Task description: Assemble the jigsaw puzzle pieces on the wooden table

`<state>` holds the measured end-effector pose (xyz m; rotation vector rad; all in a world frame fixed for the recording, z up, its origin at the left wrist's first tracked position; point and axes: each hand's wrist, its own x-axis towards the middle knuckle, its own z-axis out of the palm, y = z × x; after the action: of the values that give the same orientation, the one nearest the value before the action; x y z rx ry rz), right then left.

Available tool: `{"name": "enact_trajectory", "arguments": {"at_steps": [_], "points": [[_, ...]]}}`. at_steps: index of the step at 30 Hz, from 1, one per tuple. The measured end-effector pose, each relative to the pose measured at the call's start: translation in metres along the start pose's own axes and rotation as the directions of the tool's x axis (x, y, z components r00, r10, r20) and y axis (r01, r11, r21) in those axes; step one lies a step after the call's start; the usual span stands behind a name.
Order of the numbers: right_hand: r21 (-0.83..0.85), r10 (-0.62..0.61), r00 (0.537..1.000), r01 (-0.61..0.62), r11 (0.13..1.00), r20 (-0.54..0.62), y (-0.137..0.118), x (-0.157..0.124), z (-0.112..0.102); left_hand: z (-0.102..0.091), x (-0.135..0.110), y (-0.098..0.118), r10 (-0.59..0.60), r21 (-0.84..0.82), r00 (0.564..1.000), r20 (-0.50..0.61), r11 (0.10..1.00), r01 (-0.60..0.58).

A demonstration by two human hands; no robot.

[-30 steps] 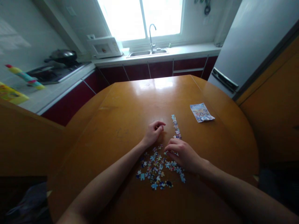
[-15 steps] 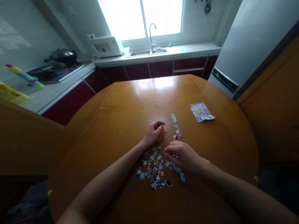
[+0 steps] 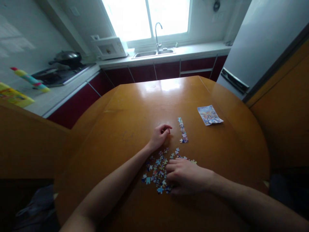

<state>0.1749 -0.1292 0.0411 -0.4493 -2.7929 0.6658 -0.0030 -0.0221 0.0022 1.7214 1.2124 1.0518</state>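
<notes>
Loose jigsaw puzzle pieces (image 3: 158,172) lie in a scattered pile on the wooden table (image 3: 116,129). Over the right part of the pile my right hand (image 3: 184,175) reaches down, fingers bent and apart from the thumb, touching the pieces; its fingertips are partly hidden. My left hand (image 3: 159,136) rests on the table beyond the pile, its fingers curled in towards the thumb. Whatever it may hold is too small to make out. Just right of that hand runs a narrow joined strip of puzzle pieces (image 3: 182,130).
A creased picture sheet (image 3: 209,115) lies at the right of the table. Beyond the table stand a counter with a sink (image 3: 154,53), a microwave (image 3: 110,48) and a stove with a pot (image 3: 67,58). A fridge (image 3: 251,45) is at the right.
My right hand has moved down and slightly left, deeper into the pile, uncovering pieces along its far edge. The left hand stays in place. The view has shifted slightly.
</notes>
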Motion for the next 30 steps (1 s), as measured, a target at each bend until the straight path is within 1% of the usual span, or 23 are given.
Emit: {"name": "enact_trajectory", "arguments": {"at_steps": [2, 4, 8, 11, 13, 15, 18, 20, 23, 25, 26, 28, 30], "points": [[0.013, 0.072, 0.995, -0.071, 0.997, -0.072, 0.005, -0.001, -0.003, 0.000, 0.000, 0.000, 0.002, 0.000, 1.000, 0.003, 1.000, -0.002], [0.036, 0.160, 0.973, -0.157, 0.987, -0.166, 0.011, -0.003, -0.008, 0.001, 0.000, -0.001, 0.004, -0.004, 1.000, 0.004, 1.000, -0.004], [0.117, 0.299, 0.892, -0.276, 0.954, -0.339, 0.022, -0.006, -0.015, 0.000, 0.000, -0.002, 0.009, -0.004, 1.000, 0.009, 1.000, -0.009], [0.168, 0.365, 0.839, -0.325, 0.931, -0.404, 0.025, -0.007, -0.016, 0.000, 0.001, -0.002, 0.011, -0.007, 1.000, 0.013, 1.000, -0.011], [0.186, 0.385, 0.822, -0.338, 0.923, -0.419, 0.025, -0.007, -0.015, 0.000, 0.000, -0.001, 0.011, -0.006, 1.000, 0.014, 1.000, -0.011], [0.192, 0.377, 0.833, -0.326, 0.926, -0.404, 0.023, -0.006, -0.013, 0.000, 0.000, -0.001, 0.007, -0.006, 1.000, 0.012, 1.000, -0.007], [0.173, 0.306, 0.892, -0.262, 0.950, -0.333, 0.019, -0.004, -0.008, 0.000, 0.000, -0.001, 0.008, -0.005, 1.000, 0.008, 1.000, -0.008], [0.158, 0.270, 0.920, -0.233, 0.960, -0.284, 0.016, -0.004, -0.005, 0.000, 0.000, -0.002, 0.016, 0.000, 1.000, 0.006, 1.000, -0.016], [0.142, 0.271, 0.930, -0.242, 0.960, -0.250, 0.014, -0.003, -0.005, 0.001, 0.001, -0.004, 0.024, 0.002, 1.000, 0.008, 1.000, -0.024], [0.143, 0.287, 0.922, -0.257, 0.956, -0.261, 0.017, -0.005, -0.008, 0.001, 0.001, -0.003, 0.019, 0.001, 1.000, 0.010, 1.000, -0.019], [0.149, 0.303, 0.910, -0.271, 0.951, -0.282, 0.020, -0.006, -0.010, 0.001, 0.001, -0.003, 0.017, 0.002, 1.000, 0.010, 1.000, -0.017], [0.171, 0.359, 0.863, -0.318, 0.933, -0.356, 0.029, -0.010, -0.017, 0.001, 0.001, -0.002, 0.017, 0.009, 1.000, 0.007, 1.000, -0.017], [0.205, 0.445, 0.773, -0.395, 0.895, -0.453, 0.042, -0.017, -0.024, 0.001, 0.001, -0.001, 0.013, 0.008, 1.000, 0.009, 1.000, -0.013]]}}
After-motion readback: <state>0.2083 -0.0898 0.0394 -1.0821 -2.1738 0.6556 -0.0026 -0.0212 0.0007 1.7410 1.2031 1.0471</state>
